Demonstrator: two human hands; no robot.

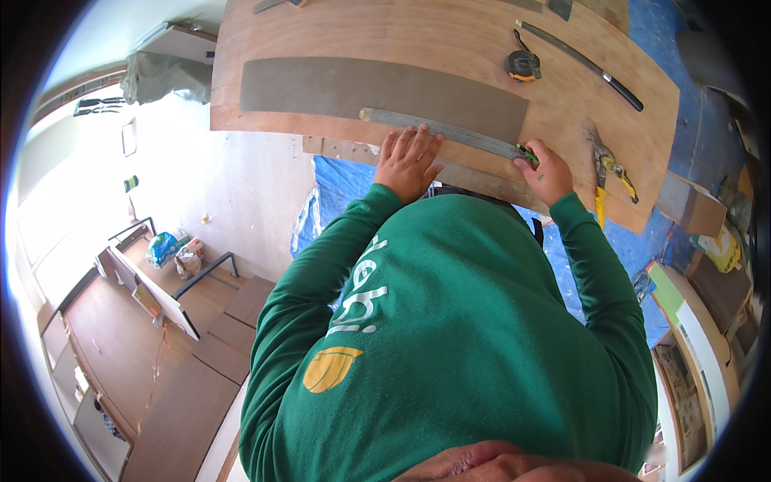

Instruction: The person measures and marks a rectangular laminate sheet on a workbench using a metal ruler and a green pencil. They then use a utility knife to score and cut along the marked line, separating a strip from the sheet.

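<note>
A long steel ruler (474, 137) lies along the near edge of a grey-brown strip (345, 84) on the plywood worktop (281, 32). My left hand (408, 162) lies with fingers spread over the ruler's near edge and the wood. My right hand (544, 171) grips a green pencil or marker (531, 153) at the ruler's right end. A black and orange tape measure (522, 66) sits beyond the strip. Yellow-handled snips (612, 169) lie to the right, and a long black-handled blade (622, 92) lies farther back.
Blue tarpaulin (329, 193) shows below and right of the worktop. A cardboard box (693, 209) stands at right. Brown panels (185, 386) and bags (165, 249) are at lower left. A shelved unit (683, 386) is at lower right.
</note>
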